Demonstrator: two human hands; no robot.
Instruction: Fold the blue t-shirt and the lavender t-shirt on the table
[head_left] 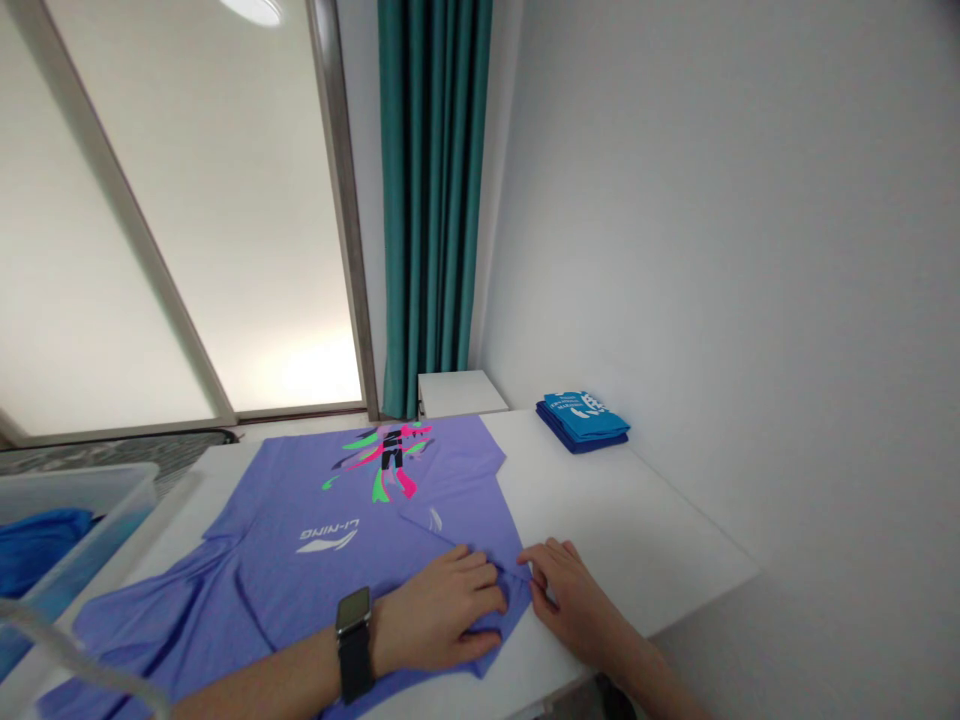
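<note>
A purple T-shirt [285, 510] lies spread on the white table, with a bright multicoloured print and white lettering on it. Wrinkles run across its near left part, while one side is folded in near the right. My left hand [446, 610], a dark watch [354, 640] on its wrist, rests on the shirt near its right edge, fingers lying over the fabric and thumb apart. Just to the right, my right hand [566, 600] pinches the shirt's edge between thumb and index finger.
Folded blue garments [581, 420] are stacked at the table's [652, 530] far right, by the wall. At left stands a clear plastic bin [135, 490] holding blue cloth [45, 545]. A small white cabinet [461, 390] and green curtain [435, 200] are behind. A blurred pale bar crosses the lower left corner.
</note>
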